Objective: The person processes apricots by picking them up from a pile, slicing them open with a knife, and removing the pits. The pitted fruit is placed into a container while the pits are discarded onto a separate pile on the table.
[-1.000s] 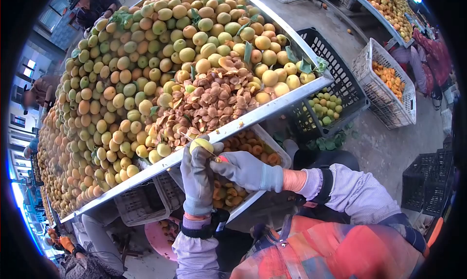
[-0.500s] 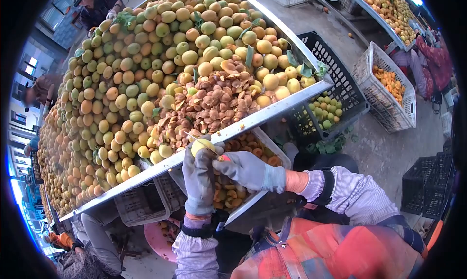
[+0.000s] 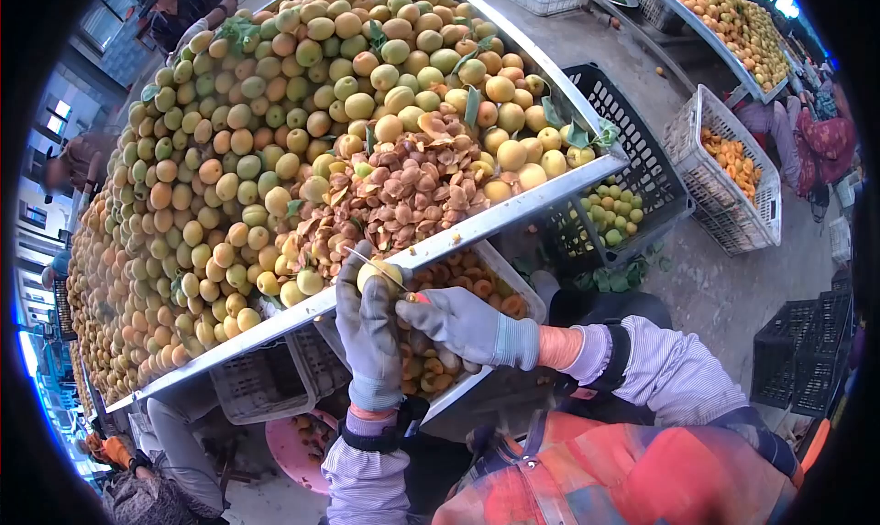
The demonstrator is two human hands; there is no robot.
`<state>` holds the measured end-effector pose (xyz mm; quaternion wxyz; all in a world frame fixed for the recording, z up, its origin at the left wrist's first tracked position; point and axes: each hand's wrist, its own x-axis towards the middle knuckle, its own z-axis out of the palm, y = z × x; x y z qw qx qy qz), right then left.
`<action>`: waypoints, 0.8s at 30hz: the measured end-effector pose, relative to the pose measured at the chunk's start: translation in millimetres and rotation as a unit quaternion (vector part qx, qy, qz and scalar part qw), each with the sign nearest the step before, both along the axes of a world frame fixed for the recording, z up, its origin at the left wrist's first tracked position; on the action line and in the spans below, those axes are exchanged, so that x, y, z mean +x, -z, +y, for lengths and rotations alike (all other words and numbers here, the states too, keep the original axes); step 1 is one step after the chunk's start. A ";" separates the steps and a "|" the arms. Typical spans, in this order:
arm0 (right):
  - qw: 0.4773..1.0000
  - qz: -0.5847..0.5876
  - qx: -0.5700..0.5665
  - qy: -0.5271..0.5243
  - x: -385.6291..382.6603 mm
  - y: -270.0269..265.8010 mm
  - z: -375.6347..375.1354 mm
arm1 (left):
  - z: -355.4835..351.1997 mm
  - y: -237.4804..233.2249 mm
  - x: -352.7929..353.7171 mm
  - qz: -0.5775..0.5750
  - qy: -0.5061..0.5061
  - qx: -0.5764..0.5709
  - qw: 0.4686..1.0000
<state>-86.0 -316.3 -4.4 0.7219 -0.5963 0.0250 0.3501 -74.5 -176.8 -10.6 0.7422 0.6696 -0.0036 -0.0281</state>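
Note:
In its grey glove, my left hand (image 3: 371, 337) holds a yellow apricot (image 3: 379, 275) just outside the metal edge of the table. My right hand (image 3: 472, 325), gloved too, is closed around a small knife (image 3: 418, 298) with a red handle. Its thin blade lies against the apricot, the tip showing beyond the far side. Below my hands, a crate (image 3: 524, 282) contains apricot halves (image 3: 472, 273), partly hidden by my gloves. Brown apricot pits (image 3: 403, 195) are heaped on the table just past my left hand.
Whole apricots (image 3: 247, 131) cover the table inside a raised metal rim (image 3: 495, 218). A black crate (image 3: 632, 140) with green fruit and a white crate (image 3: 733, 218) stand at right. A pink basin (image 3: 284, 452) sits below left. Other people are at the far left and right.
My left hand has shifted slightly left and its fingers have moved around the apricot, which appears turned. The knife stays against the fruit.

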 end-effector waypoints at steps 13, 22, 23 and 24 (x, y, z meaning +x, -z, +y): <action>0.998 -0.026 0.044 0.048 -9.0 24.7 15.1 | -1.3 7.4 -1.6 0.126 0.028 -0.182 0.975; 0.998 0.050 0.025 0.006 -7.2 4.8 9.7 | -3.2 7.1 -2.3 0.151 0.004 -0.163 0.975; 0.998 0.047 0.039 0.014 -9.0 7.0 11.8 | -3.8 6.7 -2.5 0.209 -0.003 -0.226 0.951; 0.998 0.048 0.038 0.015 -10.6 8.8 13.6 | -4.6 4.7 -3.3 0.227 -0.006 -0.250 0.941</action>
